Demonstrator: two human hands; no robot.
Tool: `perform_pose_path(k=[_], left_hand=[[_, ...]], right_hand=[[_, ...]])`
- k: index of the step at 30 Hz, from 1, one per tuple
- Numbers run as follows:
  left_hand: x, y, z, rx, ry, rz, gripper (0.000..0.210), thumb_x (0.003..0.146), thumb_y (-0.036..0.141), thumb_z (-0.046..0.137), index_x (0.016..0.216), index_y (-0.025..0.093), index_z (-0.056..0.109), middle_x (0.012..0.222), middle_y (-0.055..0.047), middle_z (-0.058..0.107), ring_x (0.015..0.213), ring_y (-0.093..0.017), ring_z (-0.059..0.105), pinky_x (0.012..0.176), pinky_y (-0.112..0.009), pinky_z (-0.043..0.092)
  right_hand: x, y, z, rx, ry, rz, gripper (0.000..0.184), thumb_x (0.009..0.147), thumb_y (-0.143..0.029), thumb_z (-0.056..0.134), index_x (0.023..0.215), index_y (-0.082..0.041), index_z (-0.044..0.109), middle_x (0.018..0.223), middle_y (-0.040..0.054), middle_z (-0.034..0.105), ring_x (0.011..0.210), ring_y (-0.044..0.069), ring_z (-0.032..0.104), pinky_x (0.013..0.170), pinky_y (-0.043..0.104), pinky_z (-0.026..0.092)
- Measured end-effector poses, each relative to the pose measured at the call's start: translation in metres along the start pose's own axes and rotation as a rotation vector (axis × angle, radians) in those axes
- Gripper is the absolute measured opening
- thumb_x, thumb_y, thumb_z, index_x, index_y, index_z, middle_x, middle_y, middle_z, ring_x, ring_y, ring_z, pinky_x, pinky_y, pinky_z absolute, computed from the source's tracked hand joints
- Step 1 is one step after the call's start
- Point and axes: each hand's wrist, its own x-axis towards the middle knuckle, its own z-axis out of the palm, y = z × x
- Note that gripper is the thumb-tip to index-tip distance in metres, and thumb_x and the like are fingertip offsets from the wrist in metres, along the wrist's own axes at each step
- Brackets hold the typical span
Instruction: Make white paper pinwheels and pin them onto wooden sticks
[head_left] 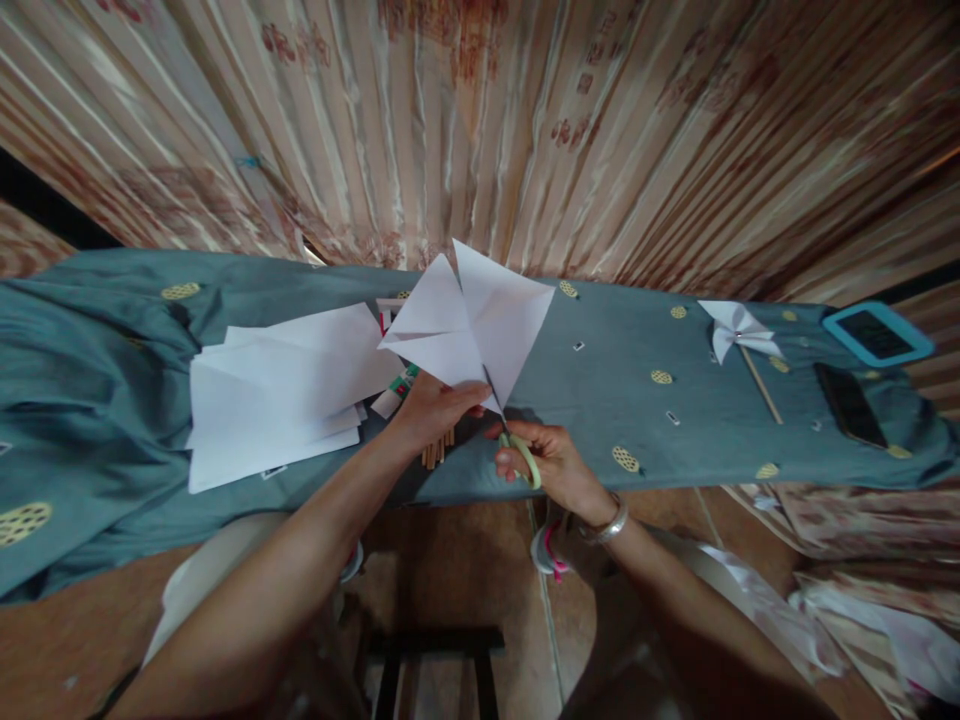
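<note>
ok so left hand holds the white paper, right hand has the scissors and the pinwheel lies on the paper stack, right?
The pinwheel isn't on the paper stack; the head view shows it on the patterned cloth, near the black phone. The rest is right.

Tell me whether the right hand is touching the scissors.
Touching: the head view shows the right hand gripping the scissors by their pale green handle.

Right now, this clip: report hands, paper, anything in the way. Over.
Left hand pinching white paper, partly slit. Right hand holding green scissors, blades at the paper's lower corner. Wooden sticks nearby, apparently not blocking.
</note>
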Motion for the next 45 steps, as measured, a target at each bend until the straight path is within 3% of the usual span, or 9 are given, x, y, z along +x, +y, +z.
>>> perform_pose_path(k=[14,23,35,45], left_hand=[[-0.004,0.004,0.002,0.027,-0.053,-0.010,0.014,0.057,0.025,0.070,0.057,0.016,0.059,0.054,0.001,0.058,0.049,-0.012,0.052,0.048,-0.024,0.045],[-0.004,0.002,0.002,-0.032,-0.066,-0.001,0.015,0.057,0.024,0.071,0.064,0.016,0.060,0.059,0.002,0.061,0.051,-0.011,0.054,0.048,-0.024,0.046],[-0.002,-0.008,0.001,0.004,-0.148,0.028,0.014,0.062,0.023,0.067,0.053,0.016,0.058,0.049,0.002,0.057,0.046,-0.011,0.052,0.046,-0.023,0.041],[-0.005,-0.003,0.001,0.059,-0.142,0.013,0.016,0.065,0.021,0.064,0.052,0.016,0.056,0.049,0.001,0.057,0.047,-0.011,0.051,0.048,-0.023,0.040]], right_hand=[[0.000,0.000,-0.001,-0.020,0.000,-0.024,0.040,0.060,-0.045,0.083,0.085,-0.017,0.070,0.056,-0.0039,0.060,0.048,0.007,0.052,0.047,0.018,0.045],[0.000,0.000,0.001,0.016,0.011,0.008,0.042,0.054,-0.047,0.085,0.080,-0.018,0.070,0.054,-0.0045,0.060,0.046,0.007,0.052,0.046,0.019,0.044],[0.002,0.001,-0.001,-0.021,-0.001,-0.041,0.038,0.059,-0.046,0.083,0.081,-0.017,0.071,0.057,-0.0031,0.061,0.047,0.007,0.050,0.048,0.019,0.045],[0.002,0.003,-0.003,-0.015,-0.001,-0.003,0.038,0.059,-0.046,0.084,0.076,-0.016,0.067,0.056,-0.0039,0.060,0.047,0.007,0.051,0.047,0.019,0.044]])
